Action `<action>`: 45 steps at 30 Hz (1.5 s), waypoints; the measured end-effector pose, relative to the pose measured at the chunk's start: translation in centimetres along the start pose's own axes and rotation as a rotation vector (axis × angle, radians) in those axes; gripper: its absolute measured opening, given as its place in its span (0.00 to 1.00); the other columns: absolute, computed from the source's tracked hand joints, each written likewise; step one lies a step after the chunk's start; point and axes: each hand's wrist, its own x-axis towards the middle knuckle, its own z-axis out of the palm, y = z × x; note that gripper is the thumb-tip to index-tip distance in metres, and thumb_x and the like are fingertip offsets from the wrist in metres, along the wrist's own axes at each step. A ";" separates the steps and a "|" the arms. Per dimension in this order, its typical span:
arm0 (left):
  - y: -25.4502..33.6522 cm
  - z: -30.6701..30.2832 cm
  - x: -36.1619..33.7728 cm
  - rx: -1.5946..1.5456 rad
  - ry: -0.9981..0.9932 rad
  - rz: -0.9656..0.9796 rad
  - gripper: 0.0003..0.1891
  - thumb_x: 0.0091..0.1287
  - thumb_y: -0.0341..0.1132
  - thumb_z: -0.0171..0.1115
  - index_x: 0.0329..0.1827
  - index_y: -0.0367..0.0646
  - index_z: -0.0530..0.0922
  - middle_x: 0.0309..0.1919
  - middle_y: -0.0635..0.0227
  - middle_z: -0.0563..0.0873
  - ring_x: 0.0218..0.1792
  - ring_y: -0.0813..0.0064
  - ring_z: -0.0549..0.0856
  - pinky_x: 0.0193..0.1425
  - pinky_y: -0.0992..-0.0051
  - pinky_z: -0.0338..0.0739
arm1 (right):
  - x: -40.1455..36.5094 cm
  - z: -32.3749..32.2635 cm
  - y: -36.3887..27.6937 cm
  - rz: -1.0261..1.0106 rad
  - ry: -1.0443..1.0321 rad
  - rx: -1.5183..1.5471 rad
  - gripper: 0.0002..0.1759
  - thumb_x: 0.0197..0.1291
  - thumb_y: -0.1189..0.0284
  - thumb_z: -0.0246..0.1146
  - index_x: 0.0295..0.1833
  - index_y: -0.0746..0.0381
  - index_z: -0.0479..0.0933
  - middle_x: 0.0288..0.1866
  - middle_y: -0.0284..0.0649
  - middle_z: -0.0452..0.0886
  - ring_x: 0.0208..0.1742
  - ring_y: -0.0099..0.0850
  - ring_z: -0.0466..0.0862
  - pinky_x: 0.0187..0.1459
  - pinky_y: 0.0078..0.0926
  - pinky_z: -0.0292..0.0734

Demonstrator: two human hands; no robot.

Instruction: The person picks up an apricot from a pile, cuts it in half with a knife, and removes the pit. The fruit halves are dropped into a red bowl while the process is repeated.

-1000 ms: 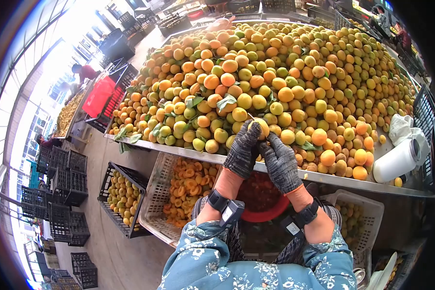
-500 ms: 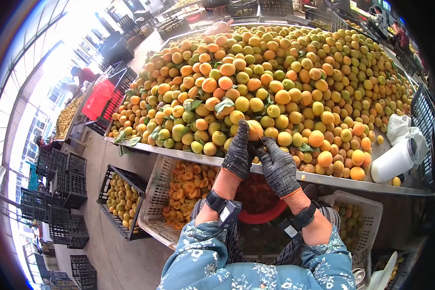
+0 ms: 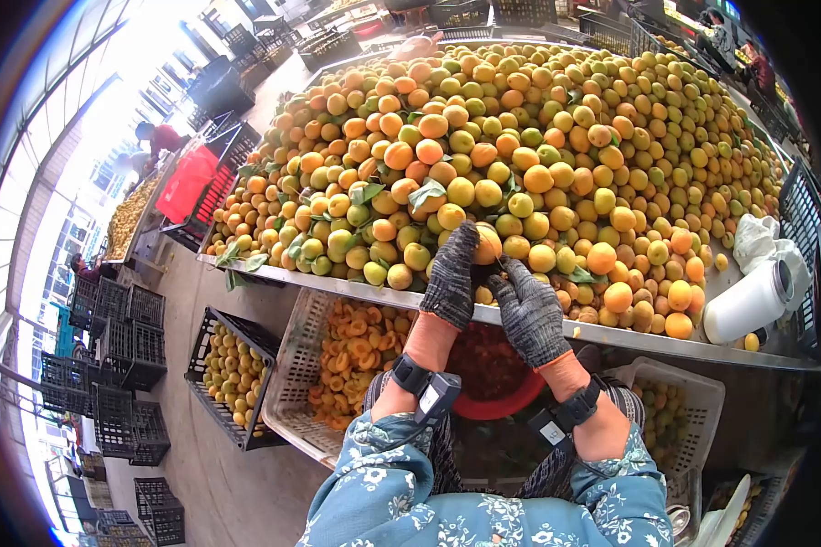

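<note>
Both my hands wear dark grey knit gloves and meet at the near edge of a metal table (image 3: 520, 319) heaped with orange and green-yellow apricots (image 3: 556, 173). My left hand (image 3: 454, 278) grips an orange apricot (image 3: 486, 244), its fingers wrapped round the fruit's left side. Just right of that fruit, my right hand (image 3: 526, 310) is closed, thumb and fingers pinched by the fruit's lower right; a thin dark tip shows between them, too small to name. Green leaves (image 3: 427, 193) lie among the fruit.
Below the table stand a pale crate (image 3: 292, 365) of halved apricots, a red basin (image 3: 488, 401) with dark contents, and a black crate (image 3: 233, 378) of whole fruit. A white jar (image 3: 743, 305) lies on the table's right end. Other people (image 3: 161, 137) are farther back.
The view has shifted very slightly. Both hands stay at the same fruit, with only a small movement of the fingers.
</note>
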 end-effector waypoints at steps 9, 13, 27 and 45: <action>-1.3 -0.1 0.0 -0.178 0.036 -0.239 0.18 0.69 0.52 0.60 0.50 0.49 0.76 0.40 0.74 0.81 0.40 0.81 0.79 0.44 0.79 0.77 | 0.3 0.1 0.1 -0.077 0.016 -0.103 0.13 0.62 0.63 0.59 0.46 0.60 0.74 0.32 0.51 0.81 0.35 0.54 0.81 0.35 0.50 0.73; -0.9 0.4 -0.3 -0.209 0.053 -0.256 0.18 0.68 0.52 0.62 0.50 0.50 0.77 0.40 0.75 0.81 0.40 0.82 0.79 0.44 0.79 0.76 | 0.1 -0.5 -0.9 -0.057 -0.004 -0.257 0.11 0.62 0.64 0.59 0.44 0.60 0.74 0.33 0.51 0.81 0.34 0.54 0.81 0.35 0.50 0.73; -0.1 0.7 -0.2 0.134 -0.171 -0.036 0.17 0.71 0.47 0.59 0.53 0.45 0.75 0.43 0.72 0.79 0.45 0.81 0.78 0.50 0.79 0.75 | 0.8 -0.8 1.3 0.044 0.013 0.300 0.15 0.65 0.66 0.59 0.47 0.68 0.76 0.35 0.54 0.83 0.39 0.49 0.83 0.40 0.40 0.76; -0.1 1.8 -0.5 -0.149 0.022 -0.114 0.15 0.70 0.46 0.61 0.51 0.46 0.77 0.41 0.69 0.82 0.41 0.75 0.82 0.43 0.75 0.79 | 0.0 0.0 0.9 -0.025 0.122 0.030 0.15 0.63 0.62 0.61 0.49 0.60 0.78 0.34 0.52 0.82 0.38 0.51 0.82 0.38 0.47 0.75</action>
